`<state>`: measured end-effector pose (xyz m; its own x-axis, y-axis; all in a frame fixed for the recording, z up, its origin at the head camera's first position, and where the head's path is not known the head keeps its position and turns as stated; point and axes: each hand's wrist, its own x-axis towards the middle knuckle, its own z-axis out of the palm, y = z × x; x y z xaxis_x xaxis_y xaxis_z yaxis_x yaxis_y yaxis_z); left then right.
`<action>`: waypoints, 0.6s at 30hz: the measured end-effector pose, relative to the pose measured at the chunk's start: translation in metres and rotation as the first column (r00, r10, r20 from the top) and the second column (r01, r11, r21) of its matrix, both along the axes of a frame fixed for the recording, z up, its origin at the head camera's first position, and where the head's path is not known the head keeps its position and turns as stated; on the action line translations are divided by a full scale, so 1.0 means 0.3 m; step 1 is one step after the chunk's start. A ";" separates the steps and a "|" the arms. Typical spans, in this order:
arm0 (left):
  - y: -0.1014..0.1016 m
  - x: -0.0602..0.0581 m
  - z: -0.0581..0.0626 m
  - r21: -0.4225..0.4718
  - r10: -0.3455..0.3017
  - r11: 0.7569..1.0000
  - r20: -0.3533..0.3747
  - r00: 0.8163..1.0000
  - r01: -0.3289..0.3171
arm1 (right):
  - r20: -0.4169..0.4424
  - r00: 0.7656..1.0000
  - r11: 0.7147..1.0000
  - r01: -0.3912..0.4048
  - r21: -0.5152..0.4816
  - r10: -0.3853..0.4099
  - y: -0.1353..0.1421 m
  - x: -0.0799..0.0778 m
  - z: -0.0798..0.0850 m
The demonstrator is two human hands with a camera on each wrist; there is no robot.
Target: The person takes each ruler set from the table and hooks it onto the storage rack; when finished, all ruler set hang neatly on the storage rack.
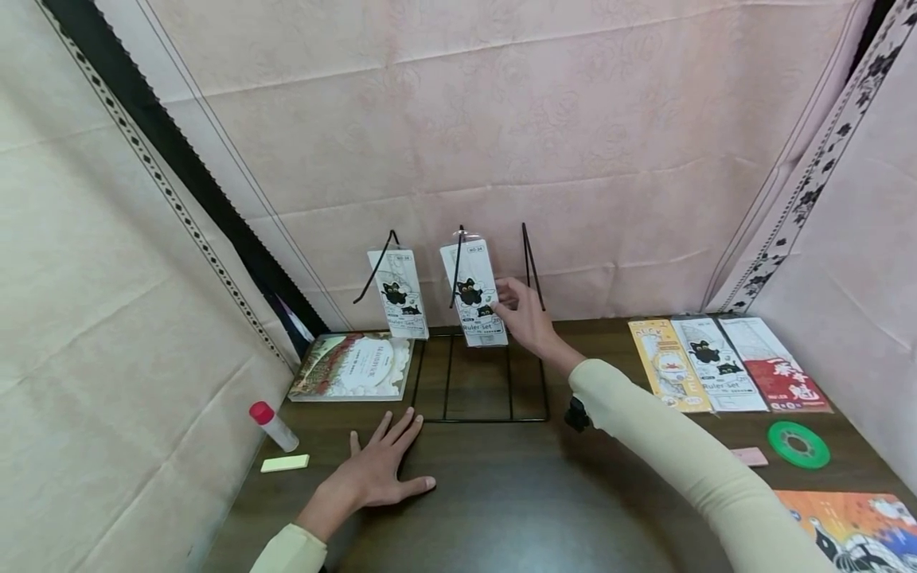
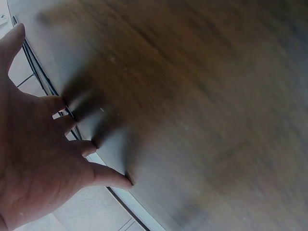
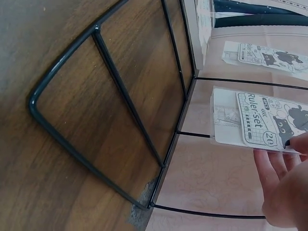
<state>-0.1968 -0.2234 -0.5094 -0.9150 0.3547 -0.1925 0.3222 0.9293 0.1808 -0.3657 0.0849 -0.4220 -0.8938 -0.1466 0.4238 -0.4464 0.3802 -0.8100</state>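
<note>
A white ruler set packet (image 1: 474,294) with a black cat print hangs at the middle hook of a black wire rack (image 1: 487,421). My right hand (image 1: 526,318) pinches its right edge; in the right wrist view the thumb lies on the front and the fingers (image 3: 269,173) behind. A matching ruler set packet (image 1: 398,294) hangs from the left hook. No packet shows on the right hook (image 1: 528,259). My left hand (image 1: 380,469) has its fingers spread over the table, fingertips close to the rack's front left corner. The left wrist view shows its palm (image 2: 43,154).
A booklet (image 1: 351,368) lies left of the rack, with a glue stick (image 1: 274,426) and a pale yellow bar (image 1: 285,463) nearer. To the right are several flat packets (image 1: 719,366), green tape (image 1: 798,445), a pink bar (image 1: 749,457) and an orange picture book (image 1: 852,525). Cloth hangs behind.
</note>
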 end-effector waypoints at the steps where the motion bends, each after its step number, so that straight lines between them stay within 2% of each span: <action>1: 0.001 -0.001 -0.001 -0.002 -0.001 1.000 -0.002 1.000 0.001 | 0.003 1.000 1.000 0.000 0.005 0.000 0.002 0.000 0.001; 7: 0.001 -0.001 0.000 0.003 -0.001 1.000 -0.004 1.000 0.001 | 0.018 1.000 1.000 0.003 0.018 -0.003 0.017 0.007 -0.002; 11: 0.002 0.000 0.001 0.006 -0.002 1.000 -0.003 1.000 0.002 | -0.018 1.000 0.999 0.017 0.046 -0.016 0.045 0.024 -0.011; 18: -0.001 0.002 -0.001 0.003 0.001 1.000 -0.003 1.000 -0.001 | -0.037 0.996 0.994 0.080 0.073 -0.077 0.122 0.046 -0.037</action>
<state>-0.1962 -0.2237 -0.5098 -0.9159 0.3543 -0.1885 0.3217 0.9290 0.1830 -0.3519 0.1216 -0.4330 -0.8892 -0.1087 0.4444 -0.4393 0.4742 -0.7630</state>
